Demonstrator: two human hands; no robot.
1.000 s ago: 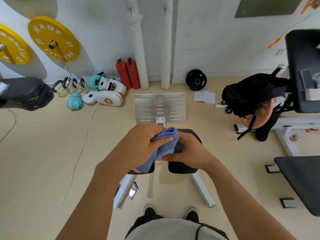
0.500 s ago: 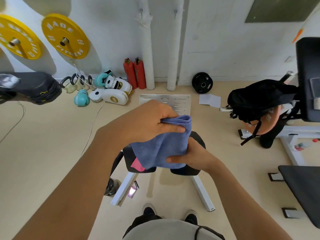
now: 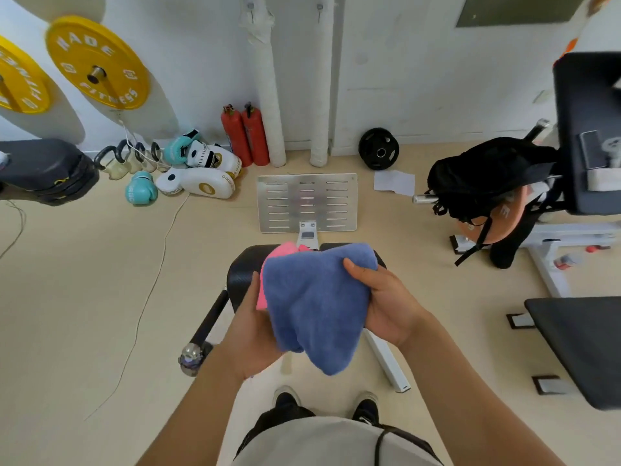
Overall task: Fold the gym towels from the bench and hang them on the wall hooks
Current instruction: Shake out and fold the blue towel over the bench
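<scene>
The blue towel (image 3: 316, 307) hangs bunched between both hands above the black bench (image 3: 243, 274), with a pink towel (image 3: 274, 260) peeking out at its 10 o'clock edge. The left hand (image 3: 250, 338) cups it from below at 8 o'clock, fingers hidden under the cloth; the right hand (image 3: 386, 304) grips its 3 o'clock side, thumb pressed on top.

Bright, even light fills the room, with soft shadows cast down-right behind the yellow weight plates (image 3: 97, 63) on the white wall (image 3: 403, 79). The wide-angle lens bends the edges strongly. The left hand (image 3: 250, 334) is slightly motion-blurred.
</scene>
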